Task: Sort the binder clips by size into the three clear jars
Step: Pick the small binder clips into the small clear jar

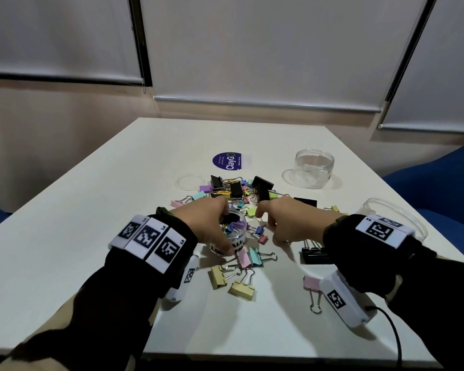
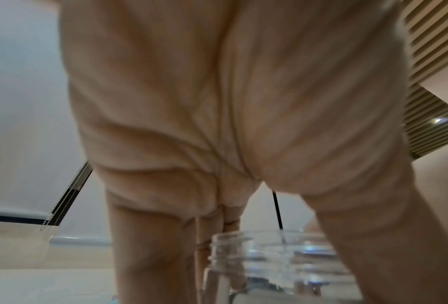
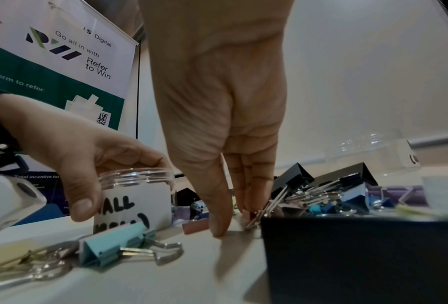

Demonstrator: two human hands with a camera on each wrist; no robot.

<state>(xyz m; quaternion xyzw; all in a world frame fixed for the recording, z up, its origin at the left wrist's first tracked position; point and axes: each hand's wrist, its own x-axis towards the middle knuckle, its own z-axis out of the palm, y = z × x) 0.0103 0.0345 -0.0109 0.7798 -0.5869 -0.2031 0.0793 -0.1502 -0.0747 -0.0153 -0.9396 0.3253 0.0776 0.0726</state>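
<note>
- The small clear jar [image 1: 232,236], with a white label hand-lettered with the visible letters "ALL", stands upright on the white table [image 1: 91,223] and serves as the landmark here.
- The left hand [image 1: 206,223] grips this jar from above, the fingers curled over its open rim and the thumb [image 3: 81,202] pressed against the label side.
- Inside the jar lie several small binder clips, purple, blue and black among them.
- The right hand [image 1: 292,223] reaches down just right of the jar, fingers pointing at the table; the thumb tip [image 3: 218,228] touches the tabletop and the other fingers come down at a small clip's wire handles, but I cannot tell whether they pinch it.
- A scattered pile of binder clips [image 1: 233,188] spreads beyond the jar, mixing large black ones with pastel and blue smaller ones.
- Nearer the person than the jar lie a pink clip and a teal clip [image 1: 255,257] side by side, the pink one touching the jar's base, and two yellow clips [image 1: 241,289] just before them.
- Right of the jar, under the right wrist, sits a large black clip [image 1: 314,257]; a pink clip [image 1: 312,283] lies nearer the person than it.
- A second clear jar [image 1: 314,168] stands open far right of and beyond the labelled jar.
- A third clear jar [image 1: 394,214] shows partly behind the right wristband.
- A clear lid [image 1: 190,182] lies flat beyond the jar to the left, and a round blue "ClayGo" sticker [image 1: 227,160] lies beyond the pile.
</note>
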